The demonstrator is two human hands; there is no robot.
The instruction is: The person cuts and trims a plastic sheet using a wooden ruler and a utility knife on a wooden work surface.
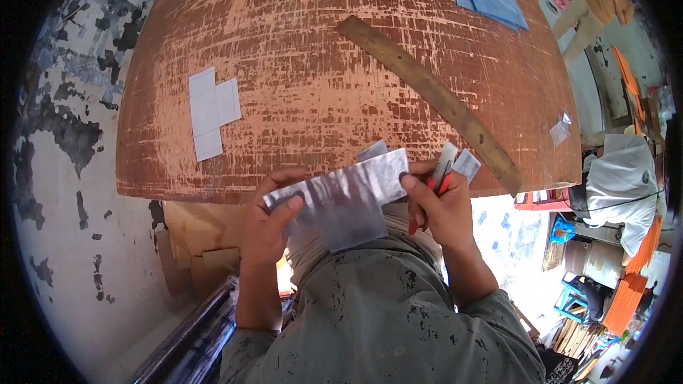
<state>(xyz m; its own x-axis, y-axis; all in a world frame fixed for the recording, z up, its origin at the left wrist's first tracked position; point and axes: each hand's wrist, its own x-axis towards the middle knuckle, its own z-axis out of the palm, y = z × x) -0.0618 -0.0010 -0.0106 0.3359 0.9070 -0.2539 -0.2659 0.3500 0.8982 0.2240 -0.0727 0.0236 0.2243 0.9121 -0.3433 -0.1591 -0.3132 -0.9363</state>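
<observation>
A silvery grey sheet [341, 203], cut in a T-like outline, is held up at the table's near edge. My left hand [274, 213] pinches its left end, thumb on top. At its right end, my right hand [441, 206] grips the sheet between thumb and fingers and also holds a red-and-black tool with a whitish end [446, 158], perhaps a cutter. Small grey pieces show behind the sheet [372, 149] and beside my right hand [467, 164]. A white paper piece with drawn lines [216, 110] lies flat at the table's left.
The worn brown table [284, 50] carries a long wooden strip [434, 99] lying diagonally, folded blue-grey sheets [491, 3] at the far right and a small clear packet [560, 129]. Other people are at the right, one in a light shirt [622, 185]. Orange strips [629, 299] lie nearby.
</observation>
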